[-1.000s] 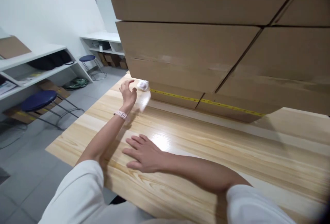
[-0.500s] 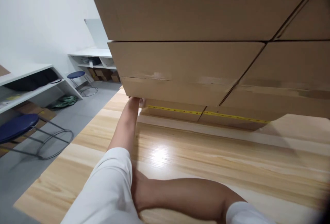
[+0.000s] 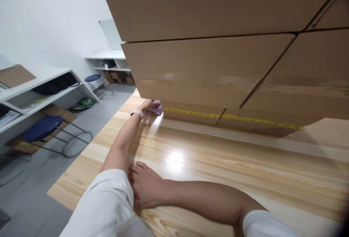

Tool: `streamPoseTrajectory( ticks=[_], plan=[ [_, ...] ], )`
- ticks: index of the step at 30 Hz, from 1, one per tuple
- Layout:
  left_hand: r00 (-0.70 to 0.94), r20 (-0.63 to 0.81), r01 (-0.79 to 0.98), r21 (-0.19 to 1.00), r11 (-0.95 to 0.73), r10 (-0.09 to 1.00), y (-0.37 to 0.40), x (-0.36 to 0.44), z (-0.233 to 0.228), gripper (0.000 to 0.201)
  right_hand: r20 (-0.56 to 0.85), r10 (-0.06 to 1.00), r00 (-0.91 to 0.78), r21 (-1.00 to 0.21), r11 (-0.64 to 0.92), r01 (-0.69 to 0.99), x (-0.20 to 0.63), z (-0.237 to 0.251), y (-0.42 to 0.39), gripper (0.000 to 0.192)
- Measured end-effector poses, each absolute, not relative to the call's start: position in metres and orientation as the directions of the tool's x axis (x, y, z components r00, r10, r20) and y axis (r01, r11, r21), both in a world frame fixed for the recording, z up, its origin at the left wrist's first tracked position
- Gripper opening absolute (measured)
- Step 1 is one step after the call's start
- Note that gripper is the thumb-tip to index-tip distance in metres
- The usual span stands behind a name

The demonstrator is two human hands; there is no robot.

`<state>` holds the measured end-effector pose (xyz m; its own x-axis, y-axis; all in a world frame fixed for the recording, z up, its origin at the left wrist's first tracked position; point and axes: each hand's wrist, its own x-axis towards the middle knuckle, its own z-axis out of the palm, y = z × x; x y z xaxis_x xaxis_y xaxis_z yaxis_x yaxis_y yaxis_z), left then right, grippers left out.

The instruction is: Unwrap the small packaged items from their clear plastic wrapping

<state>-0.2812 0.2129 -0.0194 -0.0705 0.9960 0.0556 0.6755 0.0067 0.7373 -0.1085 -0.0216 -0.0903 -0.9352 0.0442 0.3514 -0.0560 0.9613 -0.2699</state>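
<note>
Carefully, the left hand [image 3: 148, 105], fingers closed on the cloth [image 3: 157, 109] under the boxes [image 3: 196, 84], should draw it clear while the right hand [image 3: 145, 186], fingers together, steadies flat on the table [image 3: 218, 164].

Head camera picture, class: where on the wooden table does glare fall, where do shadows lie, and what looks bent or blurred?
Head view: a white glare patch sits mid wooden table; shadow lies under the stacked cardboard boxes, whose edges splay with wide-angle distortion; the left hand on a small purplish packet looks soft; the right hand rests flat, fairly sharp.
</note>
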Motion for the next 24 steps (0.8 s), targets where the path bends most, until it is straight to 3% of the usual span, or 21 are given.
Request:
streamPoseTrajectory(
  ticks=[4,7,10,16,19,24],
  plan=[
    [-0.048,-0.031,0.661,0.748,0.055,0.998,0.152,-0.289,-0.026,0.057,0.422,0.064,-0.904,-0.263,0.963,-0.054,-0.103,-0.080,-0.024,0.031],
    [-0.027,-0.024,0.662,0.748,0.036,0.999,0.095,-0.281,-0.030,0.062,0.393,0.049,-0.918,-0.280,0.957,-0.069,-0.102,-0.076,-0.028,0.027],
    [0.045,0.013,0.690,0.723,-0.040,0.999,0.054,-0.262,-0.032,0.060,0.379,0.019,-0.925,-0.282,0.955,-0.096,-0.097,-0.076,-0.034,0.024],
    [0.337,0.051,0.729,0.618,-0.294,0.940,0.034,-0.202,-0.030,0.057,0.399,-0.025,-0.917,-0.271,0.952,-0.144,-0.051,-0.074,-0.053,0.021],
    [0.415,0.056,0.745,0.551,-0.375,0.908,0.040,-0.169,-0.032,0.060,0.387,0.021,-0.922,-0.289,0.952,-0.099,-0.013,-0.071,-0.060,0.024],
    [0.460,0.132,0.762,0.449,-0.467,0.878,0.044,-0.136,-0.030,0.085,0.404,0.193,-0.894,-0.329,0.943,0.055,0.056,-0.075,-0.070,0.030]
  ],
)
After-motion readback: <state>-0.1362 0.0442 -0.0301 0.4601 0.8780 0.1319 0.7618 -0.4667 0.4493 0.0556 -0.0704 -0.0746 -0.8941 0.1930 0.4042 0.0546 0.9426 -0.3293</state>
